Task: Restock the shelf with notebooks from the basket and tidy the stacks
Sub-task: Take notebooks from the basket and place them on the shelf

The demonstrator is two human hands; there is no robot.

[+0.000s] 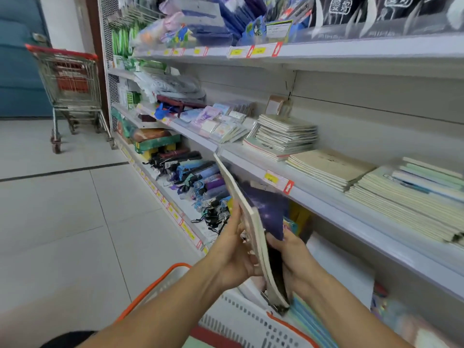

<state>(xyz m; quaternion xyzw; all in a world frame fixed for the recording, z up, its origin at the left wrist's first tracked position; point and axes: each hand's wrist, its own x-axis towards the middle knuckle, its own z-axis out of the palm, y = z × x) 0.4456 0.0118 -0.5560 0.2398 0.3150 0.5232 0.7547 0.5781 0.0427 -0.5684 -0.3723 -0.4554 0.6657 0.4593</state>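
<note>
Holding a bundle of notebooks [253, 229] upright on edge between both hands, I see my left hand [234, 254] clasping the pale cover side, fingers curled round the lower edge, and my right hand [292, 259] gripping the dark purple cover side, thumb on top. The bundle stands tilted, its lower corner just above the basket [241, 320], a white perforated one with orange rim and handle, which sits below my forearms and contains further pale-blue and green notebooks [308, 320]. Behind the bundle runs the middle shelf [334, 212], edged with yellow price tags; on it lie flat stacks of cream and green notebooks [406, 197], a cream stack [329, 167] beside them, and a smaller pile [283, 136] farther left. The lower shelf carries folded umbrellas [190, 174]. At the aisle's far end a metal shopping trolley [72, 91] with red trim stands on the tiled floor [62, 209].
</note>
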